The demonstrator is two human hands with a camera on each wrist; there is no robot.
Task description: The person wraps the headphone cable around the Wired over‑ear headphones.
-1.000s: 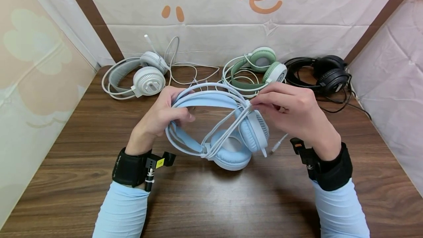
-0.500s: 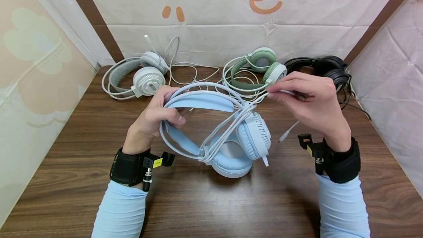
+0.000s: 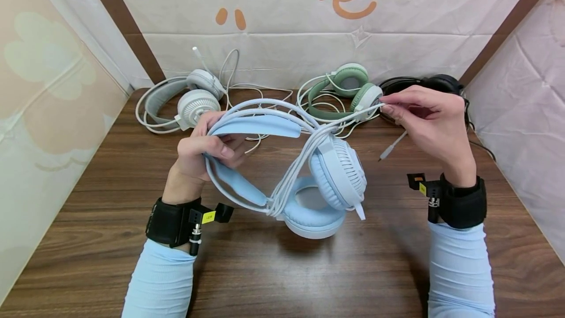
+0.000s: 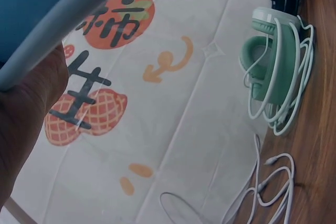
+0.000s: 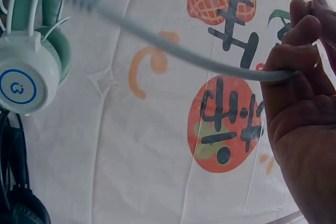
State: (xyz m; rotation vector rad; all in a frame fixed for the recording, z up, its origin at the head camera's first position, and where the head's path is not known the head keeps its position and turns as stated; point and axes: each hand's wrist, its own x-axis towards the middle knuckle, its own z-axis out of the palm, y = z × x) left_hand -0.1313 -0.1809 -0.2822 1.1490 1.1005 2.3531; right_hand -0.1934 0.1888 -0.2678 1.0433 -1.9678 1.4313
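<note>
In the head view, a pair of light blue headphones (image 3: 337,173) is held above the table, its cable (image 3: 293,175) wound in several strands around the middle. My left hand (image 3: 207,146) grips the headband at its left end, thumb in front. Off to the right, my right hand (image 3: 430,121) pinches a length of the cable between thumb and fingers, drawn out from the bundle. The cable's plug end (image 3: 388,151) dangles below that hand. In the right wrist view the cable (image 5: 184,53) runs across to the curled fingers.
Along the back of the wooden table (image 3: 282,278) lie white headphones (image 3: 198,107) with a loose cable, green headphones (image 3: 318,97), and black headphones (image 3: 441,82) partly hidden by my right hand. A printed cloth (image 3: 287,53) hangs behind them.
My right hand has moved right and up from the headphones, pulling a length of cable out. The left hand has shifted slightly left with the headphones, and the strands hang looser.
</note>
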